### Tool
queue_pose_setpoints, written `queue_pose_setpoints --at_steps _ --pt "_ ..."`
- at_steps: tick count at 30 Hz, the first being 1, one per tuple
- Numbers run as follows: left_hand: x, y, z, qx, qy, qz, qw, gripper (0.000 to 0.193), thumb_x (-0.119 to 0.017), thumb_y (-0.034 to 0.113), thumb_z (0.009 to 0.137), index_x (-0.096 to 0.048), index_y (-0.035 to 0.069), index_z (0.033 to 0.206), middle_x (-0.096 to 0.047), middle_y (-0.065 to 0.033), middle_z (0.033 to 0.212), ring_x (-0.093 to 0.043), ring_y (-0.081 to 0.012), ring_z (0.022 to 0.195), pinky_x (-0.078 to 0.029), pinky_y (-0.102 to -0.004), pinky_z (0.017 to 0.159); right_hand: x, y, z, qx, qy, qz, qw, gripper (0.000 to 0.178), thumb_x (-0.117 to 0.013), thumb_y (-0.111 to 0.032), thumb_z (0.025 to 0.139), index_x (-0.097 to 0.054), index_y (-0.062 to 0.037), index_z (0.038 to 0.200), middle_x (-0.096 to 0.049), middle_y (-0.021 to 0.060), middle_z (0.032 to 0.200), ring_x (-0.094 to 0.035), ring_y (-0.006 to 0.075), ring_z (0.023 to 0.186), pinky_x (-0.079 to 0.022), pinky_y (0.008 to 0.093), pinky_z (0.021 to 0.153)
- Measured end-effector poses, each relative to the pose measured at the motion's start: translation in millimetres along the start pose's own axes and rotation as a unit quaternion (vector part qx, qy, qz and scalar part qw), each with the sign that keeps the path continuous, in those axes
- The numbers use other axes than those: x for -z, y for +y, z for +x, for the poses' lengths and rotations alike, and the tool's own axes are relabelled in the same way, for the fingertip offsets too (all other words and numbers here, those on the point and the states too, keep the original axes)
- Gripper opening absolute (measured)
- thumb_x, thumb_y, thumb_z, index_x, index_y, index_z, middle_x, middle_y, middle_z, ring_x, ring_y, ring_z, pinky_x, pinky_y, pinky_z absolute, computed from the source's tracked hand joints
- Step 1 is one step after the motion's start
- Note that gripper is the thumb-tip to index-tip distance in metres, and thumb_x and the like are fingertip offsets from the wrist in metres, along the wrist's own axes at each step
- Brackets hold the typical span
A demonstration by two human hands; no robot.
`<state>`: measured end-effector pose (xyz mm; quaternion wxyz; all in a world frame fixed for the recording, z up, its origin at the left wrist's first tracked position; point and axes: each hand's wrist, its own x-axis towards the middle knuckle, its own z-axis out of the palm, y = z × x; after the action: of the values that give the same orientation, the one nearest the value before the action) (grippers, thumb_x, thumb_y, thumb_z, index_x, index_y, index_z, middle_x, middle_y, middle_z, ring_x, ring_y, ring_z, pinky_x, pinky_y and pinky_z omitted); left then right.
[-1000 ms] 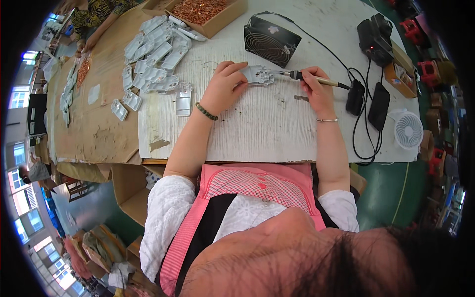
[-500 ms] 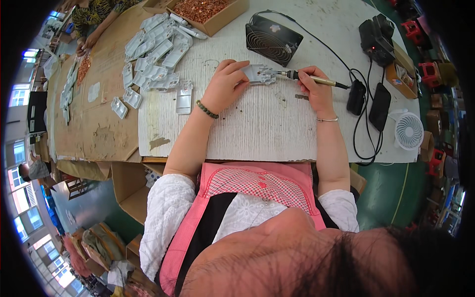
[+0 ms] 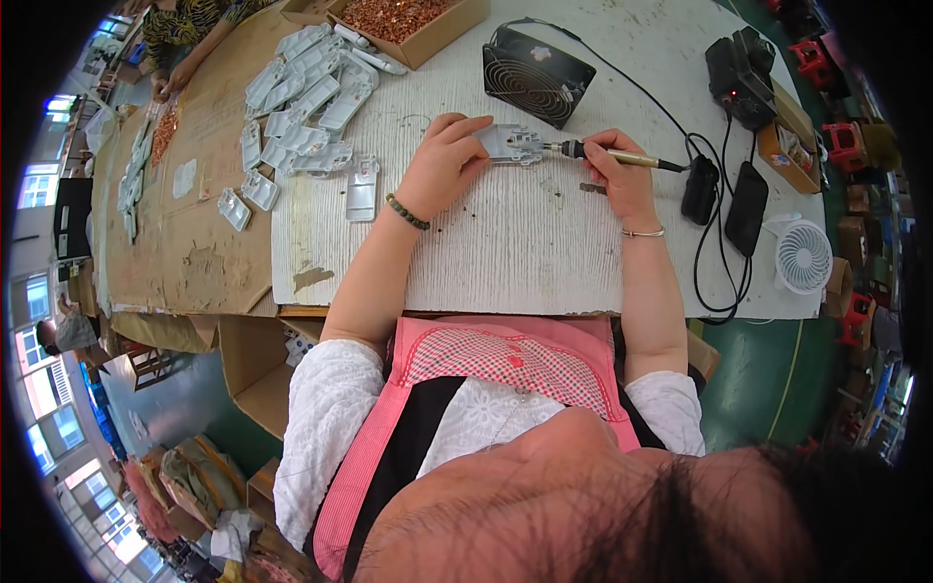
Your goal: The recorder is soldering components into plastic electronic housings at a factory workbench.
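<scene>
My left hand [image 3: 449,163] is closed on the left end of a light grey plastic housing [image 3: 511,144] lying on the white table. In my right hand [image 3: 620,173] is a soldering iron [image 3: 622,155], held like a pen, its tip pointing left at the housing's right end. Whether the tip touches the plastic is too small to tell. A single grey housing [image 3: 362,189] lies left of my left hand. Beyond it is a heap of similar housings [image 3: 311,97]. Behind the work stands a black fan [image 3: 537,78].
At the back, a cardboard box [image 3: 428,44] holds small copper-coloured parts. Black cables and adapters [image 3: 746,209] lie right of my right hand, near a small white fan [image 3: 804,257]. A black soldering station [image 3: 743,78] stands at the far right. Another person's hands [image 3: 170,85] work at the far left.
The soldering iron's tip end has shifted very slightly beside the housing. Otherwise both hands keep nearly the same place and grip.
</scene>
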<state>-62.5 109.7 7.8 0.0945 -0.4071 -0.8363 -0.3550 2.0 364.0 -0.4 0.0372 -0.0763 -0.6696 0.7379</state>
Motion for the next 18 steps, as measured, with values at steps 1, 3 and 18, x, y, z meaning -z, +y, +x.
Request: queue_pose_setpoints --at_steps 1,3,18 --pt "0 -1 0 -0.005 0.002 0.002 1.0 0.011 -0.066 0.005 0.067 -0.058 0.004 0.074 -0.056 -0.0053 0.114 -0.046 -0.0291 0.104 -0.041 -0.0367 0.088 0 0 0 -0.004 -0.002 -0.003 1.0 0.012 -0.063 -0.014 0.08 -0.06 -0.0047 0.087 -0.058 0.0004 0.069 -0.049 0.0031 0.055 -0.038 0.014 0.049" --pt "0 -1 0 -0.01 0.005 0.004 1.0 0.011 -0.066 0.006 0.066 -0.057 0.004 0.073 -0.056 -0.0058 0.114 -0.046 -0.029 0.103 -0.041 -0.0367 0.087 -2 0 1 -0.006 0.006 0.0 1.0 0.013 -0.065 -0.015 0.079 -0.061 -0.0048 0.085 -0.058 0.0005 0.068 -0.048 0.0031 0.055 -0.038 0.0146 0.05" --pt "29 -33 -7 0.18 0.138 0.221 0.948 0.032 -0.066 0.027 0.073 -0.058 0.013 0.1 -0.05 -0.0093 0.122 -0.039 -0.0303 0.117 -0.024 -0.0466 0.098 3 1 1 0.009 0.037 0.106 0.994 0.013 -0.062 -0.016 0.08 -0.058 -0.0041 0.082 -0.055 0.001 0.066 -0.044 0.0048 0.054 -0.036 0.0163 0.05"
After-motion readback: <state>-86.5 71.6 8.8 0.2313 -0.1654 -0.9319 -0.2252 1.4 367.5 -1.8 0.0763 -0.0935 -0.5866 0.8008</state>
